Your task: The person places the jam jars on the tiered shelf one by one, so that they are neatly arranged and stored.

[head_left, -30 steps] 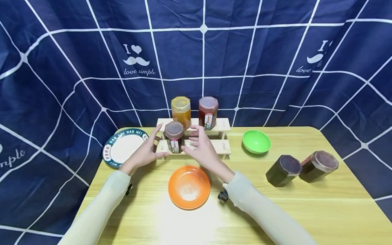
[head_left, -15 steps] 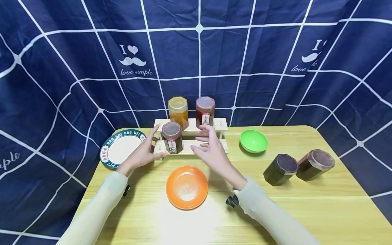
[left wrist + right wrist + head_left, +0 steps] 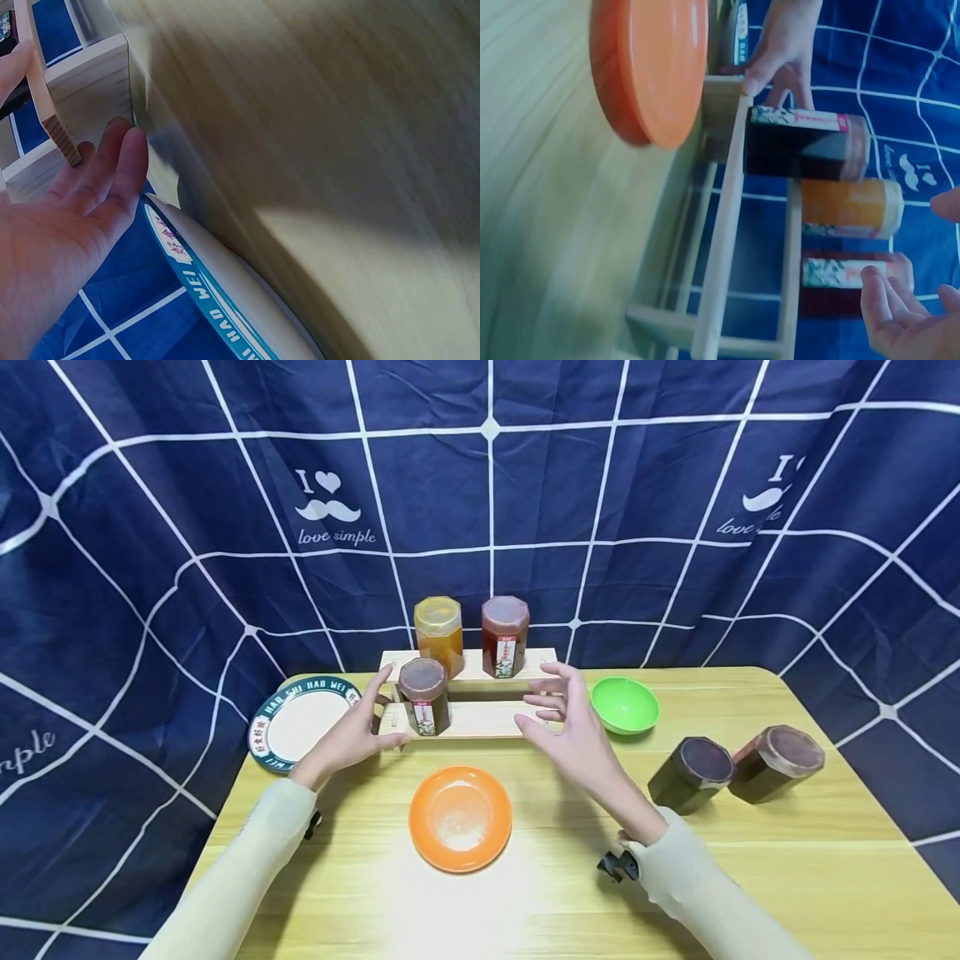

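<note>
A light wooden two-tier rack [image 3: 480, 718] carries a dark jar [image 3: 425, 697] at the left of its lower shelf. Behind stand an amber jar [image 3: 440, 639] and a red-brown jar [image 3: 506, 639] on the upper shelf. My left hand [image 3: 347, 735] is at the rack's left end, fingers loosely spread and its thumb at the lower shelf's front edge; in the head view it is left of the dark jar, apart from it. My right hand [image 3: 573, 727] hovers by the rack's right end, fingers relaxed, holding nothing. Its far fingers are partly hidden.
An orange plate [image 3: 460, 843] lies in front of the rack. To the left are green-rimmed white plates [image 3: 262, 731], to the right a green bowl [image 3: 625, 717]. Two dark jars [image 3: 690, 785] [image 3: 776, 764] stand farther right on the wooden table [image 3: 750, 877]. A blue curtain [image 3: 480, 485] hangs behind.
My right hand has moved right, from beside the dark jar to the rack's right end. My left hand and the jars have stayed in place.
</note>
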Motion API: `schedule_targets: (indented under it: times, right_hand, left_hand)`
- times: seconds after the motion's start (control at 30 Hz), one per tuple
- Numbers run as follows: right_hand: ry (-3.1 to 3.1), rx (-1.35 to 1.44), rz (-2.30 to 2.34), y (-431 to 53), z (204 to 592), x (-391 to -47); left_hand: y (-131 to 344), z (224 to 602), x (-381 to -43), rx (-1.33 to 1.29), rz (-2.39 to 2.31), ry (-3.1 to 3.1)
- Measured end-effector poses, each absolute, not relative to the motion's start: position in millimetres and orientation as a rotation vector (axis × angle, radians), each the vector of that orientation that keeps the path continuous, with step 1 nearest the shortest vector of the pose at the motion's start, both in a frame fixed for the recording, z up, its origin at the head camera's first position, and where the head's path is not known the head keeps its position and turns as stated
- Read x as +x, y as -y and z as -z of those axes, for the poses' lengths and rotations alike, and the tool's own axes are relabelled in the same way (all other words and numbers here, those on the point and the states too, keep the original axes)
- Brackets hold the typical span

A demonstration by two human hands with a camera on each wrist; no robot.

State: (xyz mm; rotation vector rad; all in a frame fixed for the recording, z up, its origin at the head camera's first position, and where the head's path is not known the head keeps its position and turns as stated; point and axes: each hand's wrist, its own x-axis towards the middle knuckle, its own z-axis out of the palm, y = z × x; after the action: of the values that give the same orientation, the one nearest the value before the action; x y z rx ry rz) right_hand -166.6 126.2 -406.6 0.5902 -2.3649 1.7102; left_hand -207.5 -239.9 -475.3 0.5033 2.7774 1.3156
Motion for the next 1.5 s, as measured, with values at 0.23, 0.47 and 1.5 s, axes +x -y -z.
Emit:
schedule_targets:
  times: [0.23, 0.47, 1.5]
  right_hand:
    - [2.363, 0.554, -1.626, -152.1, 396.8, -159.3]
    - [2.381, 0.479, -1.520, -182.7, 385.1, -151.1]
    - [2.448, 0.199, -1.232, -310.8, 429.6, -119.3]
  left_hand:
    - [240.0, 475.3, -206.8, 0.499, -1.318, -2.778]
    - [239.4, 475.6, -207.8, 0.509, -1.315, -2.781]
    - [239.6, 476.9, -207.2, 0.530, -1.354, -2.768]
